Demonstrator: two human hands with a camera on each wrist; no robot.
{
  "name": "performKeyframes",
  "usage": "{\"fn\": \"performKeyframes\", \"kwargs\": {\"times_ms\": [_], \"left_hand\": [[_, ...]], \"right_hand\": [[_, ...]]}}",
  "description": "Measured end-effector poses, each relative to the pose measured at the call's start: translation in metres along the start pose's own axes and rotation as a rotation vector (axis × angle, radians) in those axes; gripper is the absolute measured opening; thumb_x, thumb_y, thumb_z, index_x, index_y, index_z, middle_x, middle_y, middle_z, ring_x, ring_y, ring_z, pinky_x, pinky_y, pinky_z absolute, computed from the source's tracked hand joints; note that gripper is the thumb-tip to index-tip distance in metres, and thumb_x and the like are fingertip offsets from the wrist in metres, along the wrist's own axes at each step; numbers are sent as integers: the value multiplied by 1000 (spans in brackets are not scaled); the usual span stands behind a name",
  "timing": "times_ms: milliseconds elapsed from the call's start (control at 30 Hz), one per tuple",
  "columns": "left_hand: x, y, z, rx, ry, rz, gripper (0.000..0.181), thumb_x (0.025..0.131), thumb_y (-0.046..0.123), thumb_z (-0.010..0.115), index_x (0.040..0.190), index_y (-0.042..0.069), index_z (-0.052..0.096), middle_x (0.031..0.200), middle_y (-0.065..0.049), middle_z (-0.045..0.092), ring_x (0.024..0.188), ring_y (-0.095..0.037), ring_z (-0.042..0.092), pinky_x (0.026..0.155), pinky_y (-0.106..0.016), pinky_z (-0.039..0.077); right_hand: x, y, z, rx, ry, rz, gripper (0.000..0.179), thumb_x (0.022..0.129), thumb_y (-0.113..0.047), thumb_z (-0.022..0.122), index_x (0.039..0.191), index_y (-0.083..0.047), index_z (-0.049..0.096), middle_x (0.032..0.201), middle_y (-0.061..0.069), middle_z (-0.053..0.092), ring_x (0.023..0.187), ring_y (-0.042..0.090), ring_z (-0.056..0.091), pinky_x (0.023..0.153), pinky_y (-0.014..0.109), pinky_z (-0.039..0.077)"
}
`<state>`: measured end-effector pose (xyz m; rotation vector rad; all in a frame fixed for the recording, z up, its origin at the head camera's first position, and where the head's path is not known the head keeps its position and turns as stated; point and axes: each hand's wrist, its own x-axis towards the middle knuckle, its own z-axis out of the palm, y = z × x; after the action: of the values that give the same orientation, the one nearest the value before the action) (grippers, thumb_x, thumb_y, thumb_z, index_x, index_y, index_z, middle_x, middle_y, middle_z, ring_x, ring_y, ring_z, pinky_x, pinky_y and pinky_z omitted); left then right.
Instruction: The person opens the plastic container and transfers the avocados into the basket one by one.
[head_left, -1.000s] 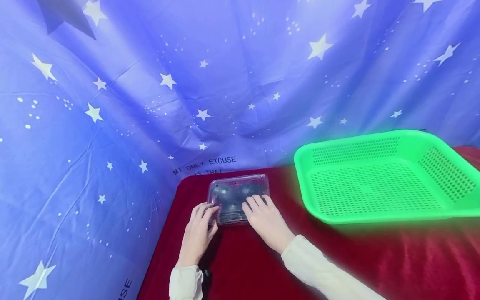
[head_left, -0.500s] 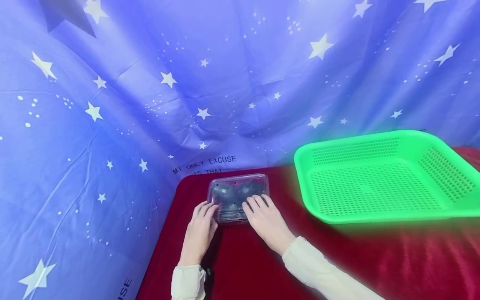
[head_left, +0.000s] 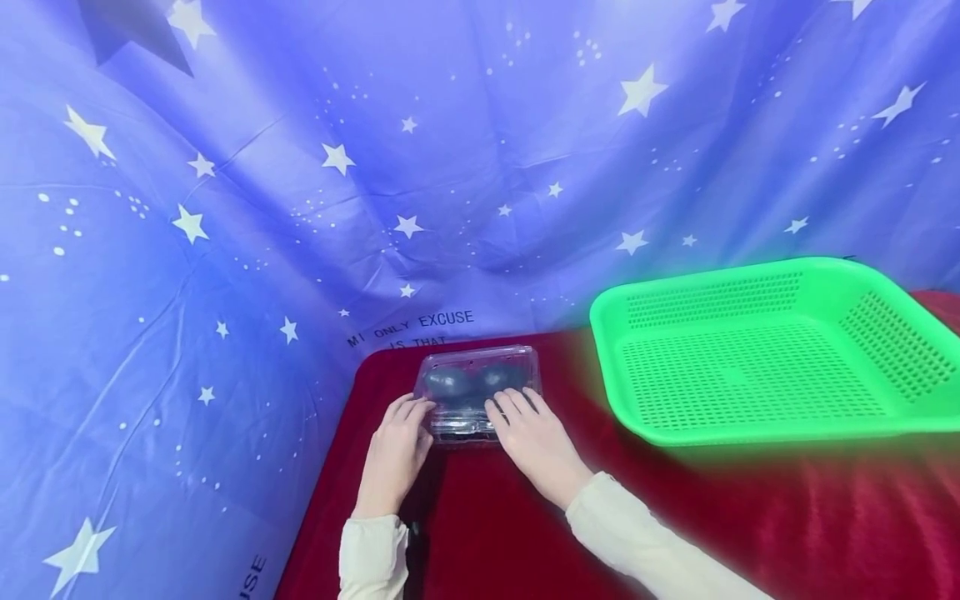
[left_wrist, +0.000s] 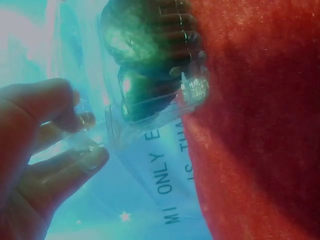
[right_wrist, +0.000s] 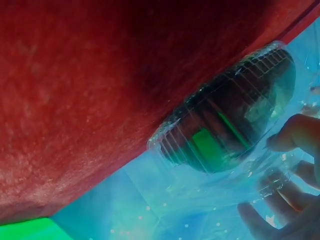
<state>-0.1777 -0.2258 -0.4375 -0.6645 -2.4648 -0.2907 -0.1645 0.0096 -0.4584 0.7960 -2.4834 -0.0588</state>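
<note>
A clear plastic clamshell box (head_left: 480,357) stands on the red cloth, with dark green, glossy rounded fruits (head_left: 450,382) inside. At its near left corner my left hand (head_left: 393,454) grips the edge. The left wrist view shows the thumb and fingers of that left hand (left_wrist: 37,130) closing on the clear rim, beside the ribbed wall of the box (left_wrist: 195,90). My right hand (head_left: 536,442) holds the near right side, fingertips over the top. Seen from the right wrist, the curved fingers of the right hand (right_wrist: 295,200) sit around the transparent edge, partly behind plastic.
A large green plastic basket (head_left: 750,375) with a mesh floor stands to the right on the red cloth (head_left: 480,533). Behind and to the left hangs a blue curtain (head_left: 480,167) with white stars, close to the table's back and left edges.
My left hand has shifted slightly forward and up at the box corner. The front part of the clear plastic looks tilted differently, with the fruits less visible there. The right hand has hardly moved.
</note>
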Motion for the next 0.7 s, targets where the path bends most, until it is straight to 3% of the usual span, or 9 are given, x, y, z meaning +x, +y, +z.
{"fn": "performKeyframes", "kwargs": {"times_ms": [367,700], "left_hand": [[0,-3,3,-7,21,9,46,66,-9,70,110,6,70,111,-10,70,114,-31,62,91,-41,56],[1,-9,1,-48,36,-23,43,75,-2,70,117,7,69,119,-8,68,118,-28,61,97,-41,53]], "right_hand": [[2,7,-7,30,42,-10,73,68,-15,90,134,-7,59,130,13,59,124,29,54,110,44,43],[10,15,-22,106,123,-16,64,70,-4,87,129,-2,60,125,16,59,119,32,55,106,43,47]]}}
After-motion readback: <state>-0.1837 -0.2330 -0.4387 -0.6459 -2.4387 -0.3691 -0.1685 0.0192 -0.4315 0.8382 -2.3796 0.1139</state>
